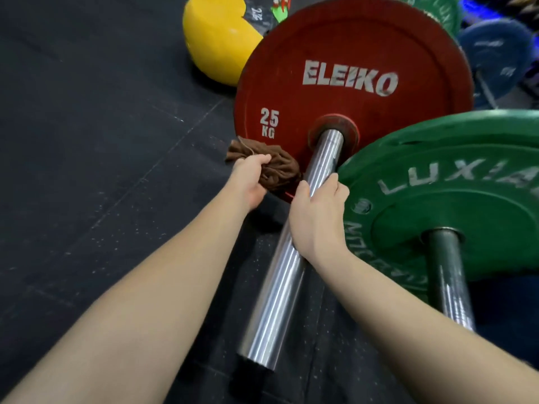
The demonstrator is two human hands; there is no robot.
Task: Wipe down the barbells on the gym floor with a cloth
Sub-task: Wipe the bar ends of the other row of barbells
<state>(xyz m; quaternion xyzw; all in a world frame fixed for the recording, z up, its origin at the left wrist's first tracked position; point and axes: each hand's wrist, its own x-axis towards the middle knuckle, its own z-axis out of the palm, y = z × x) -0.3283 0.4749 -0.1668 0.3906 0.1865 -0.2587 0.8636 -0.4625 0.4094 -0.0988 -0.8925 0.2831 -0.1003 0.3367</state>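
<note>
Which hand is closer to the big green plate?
Right. The right hand grips the silver bar beside the green plate; the left hand holds the brown cloth beyond the bar, farther off.

- Two hands, both mine: left hand (248,182), right hand (318,217).
- One brown cloth (280,170).
- Two bar sleeves: chrome sleeve (280,281), dull sleeve (449,275).
- Four plates: red plate (350,48), near green plate (452,205), far green plate (431,10), blue plate (495,53).
- One yellow object (215,39).
</note>
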